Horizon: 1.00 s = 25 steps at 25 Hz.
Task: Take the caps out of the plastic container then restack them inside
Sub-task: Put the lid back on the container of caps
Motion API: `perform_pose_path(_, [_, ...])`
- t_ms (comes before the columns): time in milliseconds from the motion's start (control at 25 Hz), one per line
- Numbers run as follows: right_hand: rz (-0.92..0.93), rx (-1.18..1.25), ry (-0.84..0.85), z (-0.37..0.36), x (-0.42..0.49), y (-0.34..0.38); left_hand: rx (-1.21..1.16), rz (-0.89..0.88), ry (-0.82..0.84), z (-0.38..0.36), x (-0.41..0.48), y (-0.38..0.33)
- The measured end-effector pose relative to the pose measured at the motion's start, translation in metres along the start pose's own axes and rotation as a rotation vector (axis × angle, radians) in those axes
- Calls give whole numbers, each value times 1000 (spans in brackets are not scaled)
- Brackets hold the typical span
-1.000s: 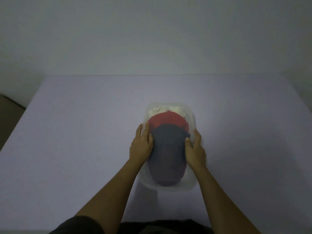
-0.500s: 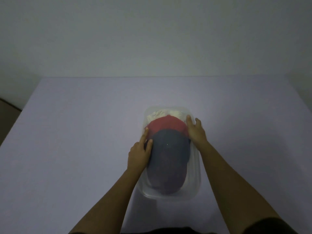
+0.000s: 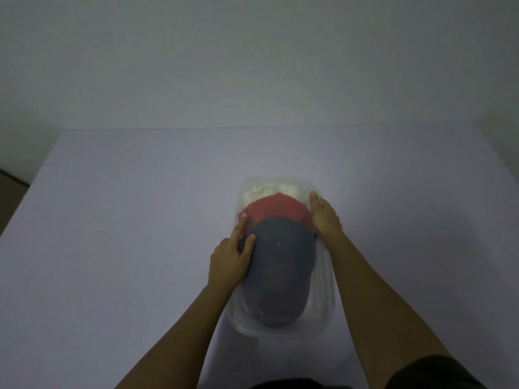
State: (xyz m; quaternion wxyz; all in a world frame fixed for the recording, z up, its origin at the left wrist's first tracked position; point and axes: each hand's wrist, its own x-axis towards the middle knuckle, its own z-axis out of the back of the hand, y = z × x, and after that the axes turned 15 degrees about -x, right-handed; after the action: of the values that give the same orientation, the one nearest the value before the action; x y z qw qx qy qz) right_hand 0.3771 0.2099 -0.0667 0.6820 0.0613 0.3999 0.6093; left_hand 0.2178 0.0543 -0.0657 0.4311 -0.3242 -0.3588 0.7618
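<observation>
A clear plastic container [image 3: 327,301] stands on the table in front of me. Three caps lie stacked in it: a dark blue cap [image 3: 280,273] on top and nearest me, a red cap [image 3: 276,210] under it, and a white cap [image 3: 276,190] at the far end. My left hand [image 3: 230,259] grips the left side of the blue cap, thumb on the crown, index finger reaching the red cap's edge. My right hand [image 3: 324,217] lies against the right side of the red cap, at the container's far right rim; its fingers hide the cap's edge.
The container sits on a wide pale lilac table [image 3: 126,234] that ends at a plain grey wall [image 3: 252,66]. The table's left edge drops off to a darker floor [image 3: 11,186]. A dark garment shows at the bottom of the view.
My right hand has moved from the blue cap's right side forward to the red cap's right side. My left hand slid slightly forward along the blue cap. The caps stay in the container.
</observation>
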Motion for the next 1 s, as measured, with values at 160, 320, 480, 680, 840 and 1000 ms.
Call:
perform_pose_path(160, [-8,30,20,0,2,0,-40,-12,18,2,1,-1])
perform_pose_path(320, [-62,168,83,2,6,6,-54,-2,19,2,5,1])
perform_pose_path(480, [-119,392,147,-2,10,10,-40,-2,37,5,6,2])
perform_pose_path(680, [-100,444,147,-4,23,10,-73,-31,38,9,20,-3])
perform_pose_path(840, [62,329,72,0,12,17,-88,-4,-6,6,38,-12])
perform_pose_path(1000, [115,225,22,3,13,19,0,110,15,6,44,-15])
